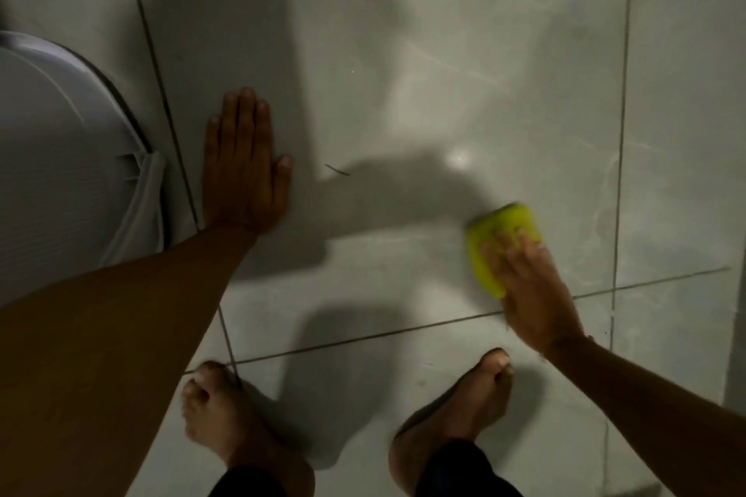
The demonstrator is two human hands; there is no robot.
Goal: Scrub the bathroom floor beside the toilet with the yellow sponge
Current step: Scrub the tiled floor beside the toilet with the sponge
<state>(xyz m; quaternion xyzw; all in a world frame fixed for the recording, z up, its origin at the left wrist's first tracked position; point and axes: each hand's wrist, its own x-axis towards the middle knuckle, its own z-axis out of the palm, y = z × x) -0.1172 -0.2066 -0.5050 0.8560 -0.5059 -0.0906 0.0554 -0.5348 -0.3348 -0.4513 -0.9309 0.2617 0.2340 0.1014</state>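
The yellow sponge point(494, 238) lies flat on the grey tiled floor point(403, 52), to the right of centre. My right hand point(529, 286) presses down on it with the fingers over its near half; hand and sponge are slightly blurred. My left hand point(242, 165) rests palm down on the floor, fingers together and pointing away, just right of the white toilet point(60, 157). It holds nothing.
My two bare feet point(226, 424) point(460, 412) stand on the tiles near the bottom edge. Dark grout lines cross the floor. A short dark strand point(337, 170) lies on the tile between my hands. A bright light reflection point(460, 157) shows above the sponge.
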